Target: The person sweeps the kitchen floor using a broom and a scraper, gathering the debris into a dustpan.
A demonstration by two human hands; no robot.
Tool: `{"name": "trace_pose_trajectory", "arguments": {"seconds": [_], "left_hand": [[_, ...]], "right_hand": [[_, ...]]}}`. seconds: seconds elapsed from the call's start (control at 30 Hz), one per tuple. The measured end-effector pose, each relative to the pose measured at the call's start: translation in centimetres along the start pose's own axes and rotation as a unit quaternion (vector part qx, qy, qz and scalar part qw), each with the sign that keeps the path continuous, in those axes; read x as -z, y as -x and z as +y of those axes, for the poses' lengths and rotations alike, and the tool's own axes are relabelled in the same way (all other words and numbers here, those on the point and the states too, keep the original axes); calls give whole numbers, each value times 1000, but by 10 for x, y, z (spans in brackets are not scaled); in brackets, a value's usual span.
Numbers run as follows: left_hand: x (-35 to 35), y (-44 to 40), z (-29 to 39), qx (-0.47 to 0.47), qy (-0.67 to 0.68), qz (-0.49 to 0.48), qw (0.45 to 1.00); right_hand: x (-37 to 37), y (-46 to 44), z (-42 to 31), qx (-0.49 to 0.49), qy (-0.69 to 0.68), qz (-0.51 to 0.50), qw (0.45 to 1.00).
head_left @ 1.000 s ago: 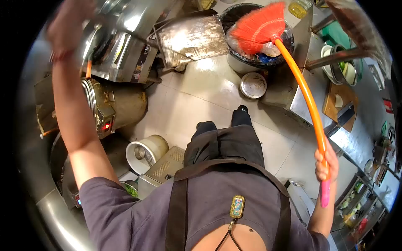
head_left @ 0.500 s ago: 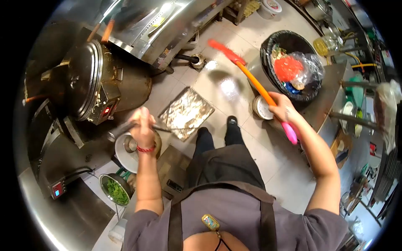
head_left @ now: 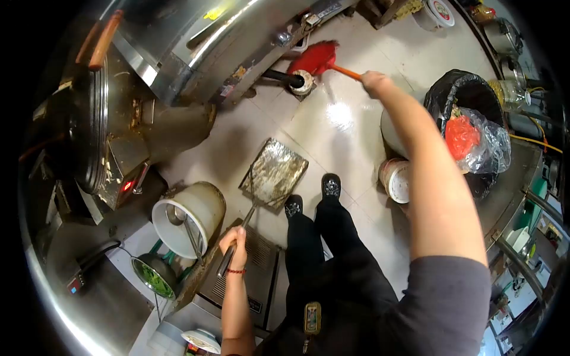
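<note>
My left hand [head_left: 236, 244] is wrapped round the dark handle of a metal dustpan [head_left: 276, 169], whose scuffed, flat pan lies on the floor tiles ahead of my shoes. Stretched far forward, my right hand [head_left: 375, 84] grips the orange handle of a broom [head_left: 346, 73]. The broom's red head [head_left: 313, 58] is on the floor at the foot of the steel counter, close to a dark drain pipe [head_left: 284, 78] that ends in a pale floor fitting. Part of the broom head is hidden behind that pipe end.
A bin lined with a black bag [head_left: 439, 107] holds plastic waste on the right, with a white bucket [head_left: 396, 181] below it. To the left are a large lidded pot [head_left: 89, 127], a white bucket with ladles [head_left: 205, 210] and a strainer of greens [head_left: 153, 276]. A steel counter [head_left: 237, 59] borders the floor.
My right hand has reached forward, bringing the broom head to the counter's foot by the pipe. My left hand has lowered and moved toward me, still on the dustpan handle. My body leans further forward.
</note>
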State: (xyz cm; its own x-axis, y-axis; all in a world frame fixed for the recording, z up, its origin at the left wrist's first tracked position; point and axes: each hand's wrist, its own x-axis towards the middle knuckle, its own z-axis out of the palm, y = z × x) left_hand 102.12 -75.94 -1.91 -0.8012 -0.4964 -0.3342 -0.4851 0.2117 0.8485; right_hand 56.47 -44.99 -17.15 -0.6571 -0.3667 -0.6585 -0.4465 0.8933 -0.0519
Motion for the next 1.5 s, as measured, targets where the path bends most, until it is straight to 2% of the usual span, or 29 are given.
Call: {"name": "trace_pose_trajectory", "arguments": {"seconds": [0.1, 0.23, 0.33, 0.37, 0.4, 0.43, 0.5, 0.53, 0.6, 0.63, 0.67, 0.73, 0.77, 0.83, 0.87, 0.9, 0.97, 1.03, 1.1, 1.17, 1.23, 1.3, 1.33, 1.43, 1.5], "left_hand": [[-7, -12, -24, -26, 5, 2, 1000], [-21, -33, -29, 5, 39, -3, 999], [-24, -36, -40, 9, 42, 1, 999], [-24, -35, -37, 10, 32, 2, 999], [-18, -30, -33, 85, 5, -11, 996], [-17, -27, -39, 89, 5, -14, 996], [-19, -28, -66, 17, 35, 6, 999], [-16, -27, -82, 2, 28, 2, 1000], [-14, -26, -84, 7, 18, 3, 1000], [-16, -27, -86, 6, 10, 4, 1000], [-17, -27, -91, -5, -28, 2, 1000], [-17, -39, -69, 27, -61, -4, 998], [-17, -40, -60, 58, -94, -12, 994], [-24, -45, -61, 49, -87, 2, 995], [-26, -46, -64, 60, -71, 0, 996], [-28, -46, -63, 70, -54, -1, 996], [-32, -48, -58, 37, -49, 3, 998], [-31, -48, -74, 42, -50, -12, 998], [-25, -47, -83, 14, -23, -3, 1000], [-13, -47, -85, 76, -21, 21, 997], [1, -41, -84, 40, -12, 31, 999], [17, -30, -90, 25, -15, 31, 999], [23, -22, -97, 28, -8, 43, 999], [40, -3, -101, 29, -21, 68, 997], [49, 10, -121, 20, -12, 58, 998]], "right_hand": [[18, 28, 26, 20, 80, -26, 996], [16, 85, 42, 32, 158, -62, 985], [44, 130, 58, 33, 114, -127, 985], [49, 148, 66, 20, 47, -66, 996], [46, 162, 78, 6, -21, -7, 1000], [28, 160, 104, 62, -80, 67, 993], [31, 151, 103, 19, -103, 96, 990], [32, 138, 98, 19, -101, 97, 990], [27, 99, 74, -150, -217, -21, 964], [1, 74, 68, -174, -291, -47, 940], [-45, 46, 64, -153, -234, -36, 960], [-110, 62, 5, -114, -108, -18, 987], [-129, 97, -30, -89, -193, -3, 977], [-159, 160, -98, -91, -276, -10, 957], [-154, 190, -123, -74, -310, -67, 946], [-134, 221, -147, -68, -320, -51, 943], [-113, 257, -148, -11, -348, -74, 935], [-80, 297, -126, 35, -377, -34, 925], [-58, 325, -92, -19, -406, -86, 910], [-2, 345, -72, -71, -400, -94, 909], [20, 336, -48, -40, -403, -27, 914], [21, 289, -14, -55, -410, 25, 910], [31, 256, -5, -114, -455, 7, 883], [25, 124, 30, -118, -469, 44, 874], [2, 13, 63, -155, -260, -38, 952]]}}
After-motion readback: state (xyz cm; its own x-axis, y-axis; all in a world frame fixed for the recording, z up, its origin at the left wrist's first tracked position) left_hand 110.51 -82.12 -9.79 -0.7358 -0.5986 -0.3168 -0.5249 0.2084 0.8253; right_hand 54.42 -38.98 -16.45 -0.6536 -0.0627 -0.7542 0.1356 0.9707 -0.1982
